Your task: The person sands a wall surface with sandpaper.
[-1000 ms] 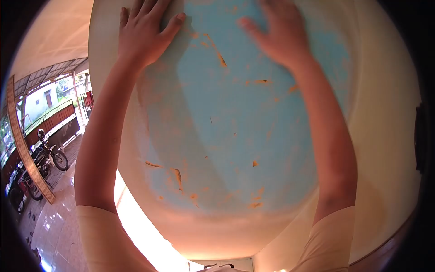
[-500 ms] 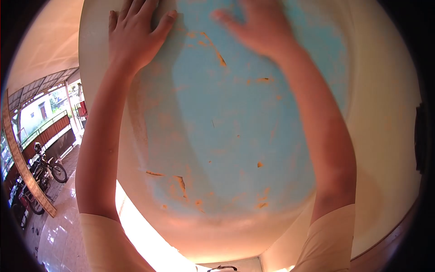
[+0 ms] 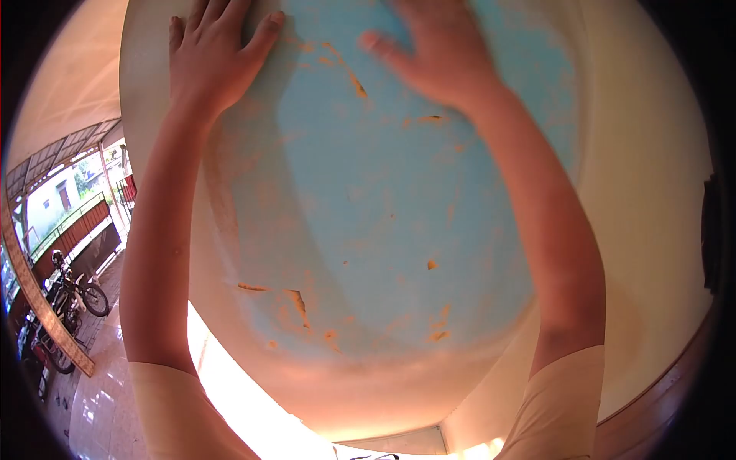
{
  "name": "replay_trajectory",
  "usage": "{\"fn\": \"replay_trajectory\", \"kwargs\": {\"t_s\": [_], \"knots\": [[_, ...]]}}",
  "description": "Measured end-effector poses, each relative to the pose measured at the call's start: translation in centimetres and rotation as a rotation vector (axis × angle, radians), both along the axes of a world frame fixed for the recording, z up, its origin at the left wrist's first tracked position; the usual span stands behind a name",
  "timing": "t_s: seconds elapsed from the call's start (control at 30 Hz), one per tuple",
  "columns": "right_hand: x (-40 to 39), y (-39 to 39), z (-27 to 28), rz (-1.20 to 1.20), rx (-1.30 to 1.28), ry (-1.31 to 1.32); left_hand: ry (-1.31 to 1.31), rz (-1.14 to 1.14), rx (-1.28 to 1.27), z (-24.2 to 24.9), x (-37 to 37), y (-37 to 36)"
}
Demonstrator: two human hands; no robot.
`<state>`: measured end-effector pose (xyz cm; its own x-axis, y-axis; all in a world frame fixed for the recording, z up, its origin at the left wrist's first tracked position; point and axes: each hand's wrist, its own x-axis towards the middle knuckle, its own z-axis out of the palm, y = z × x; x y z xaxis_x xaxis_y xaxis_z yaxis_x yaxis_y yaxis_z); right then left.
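A broad pale surface fills the middle of the head view, with a large light-blue patch (image 3: 383,192) on it, marked by orange smudges and small chipped spots. My left hand (image 3: 215,61) lies flat near the left edge of this surface, open, its fingers spread and cut off at the top. On the upper part of the blue patch is my right hand (image 3: 448,57), slightly blurred. Its thumb points out to the side and its fingers run out of view, so anything under them is hidden. The hand looks open.
A cream wall (image 3: 652,192) stands at the right, with a dark object (image 3: 711,234) at its far edge. To the left, a parked motorcycle (image 3: 73,295) stands beyond a wooden post (image 3: 50,314), near a fence (image 3: 69,234). Shiny floor tiles (image 3: 100,414) show below.
The surface and its marks have shifted slightly left and up in view. My left hand shifts with them, while the right hand sits a little lower against the blue patch.
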<state>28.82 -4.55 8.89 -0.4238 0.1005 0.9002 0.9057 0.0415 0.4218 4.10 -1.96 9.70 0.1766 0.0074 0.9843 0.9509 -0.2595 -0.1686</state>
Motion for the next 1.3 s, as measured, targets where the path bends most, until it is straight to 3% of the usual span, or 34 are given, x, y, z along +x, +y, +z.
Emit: {"fn": "replay_trajectory", "kwargs": {"t_s": [0.07, 0.13, 0.27, 0.4, 0.47, 0.53, 0.57, 0.63, 0.67, 0.8, 0.9, 0.97, 1.13, 1.23, 1.3], "knots": [[1.0, 0.3, 0.0, 0.013, -0.021, -0.101, 0.008, 0.02, -0.006, 0.2, -0.8, 1.1], [3.2, 1.4, 1.1, 0.032, 0.066, -0.217, 0.083, -0.013, 0.265, 1.2, -2.0, 3.7], [12.4, 1.8, 6.0, -0.198, 0.104, 0.287, 0.08, -0.005, 0.27, 1.3, -2.4, 4.2], [11.4, -0.2, 5.4, -0.118, -0.024, 0.5, 0.091, 0.057, 0.273, 3.0, -2.9, 4.8], [8.8, 0.4, 3.3, -0.156, 0.006, 0.239, 0.066, 0.117, 0.279, 4.3, -2.1, 5.1], [7.2, 3.6, 1.2, 0.014, 0.222, -0.057, -0.016, 0.112, 0.13, 4.5, 1.5, 2.7], [6.5, 2.6, 0.7, -0.053, 0.108, -0.059, -0.1, 0.107, -0.009, 4.5, 3.9, 1.4], [8.8, 1.9, 1.9, -0.026, 0.017, -0.145, -0.091, 0.116, -0.019, 3.7, 7.9, -0.1], [10.2, 1.3, 2.8, -0.028, 0.026, -0.139, -0.024, 0.09, -0.023, 3.0, 9.4, -0.6], [18.4, 1.3, 7.0, -0.123, 0.087, 0.371, 0.155, 0.027, 0.17, 0.5, 11.8, 2.6], [19.4, 0.9, 7.6, -0.099, 0.069, 0.474, 0.236, 0.054, 0.267, 0.7, 11.9, 3.0], [16.4, 1.1, 7.0, -0.145, 0.056, 0.475, 0.247, 0.045, 0.284, 0.7, 11.9, 3.1], [12.1, 2.6, 3.4, -0.017, 0.141, -0.003, 0.217, 0.055, 0.249, 0.8, 12.1, 2.9], [14.7, -0.3, 5.1, -0.063, -0.049, 0.15, 0.216, 0.038, 0.231, 0.7, 12.0, 2.8], [17.7, -0.2, 7.5, -0.121, 0.008, 0.395, 0.225, 0.033, 0.219, 0.4, 11.4, 2.6]]}}
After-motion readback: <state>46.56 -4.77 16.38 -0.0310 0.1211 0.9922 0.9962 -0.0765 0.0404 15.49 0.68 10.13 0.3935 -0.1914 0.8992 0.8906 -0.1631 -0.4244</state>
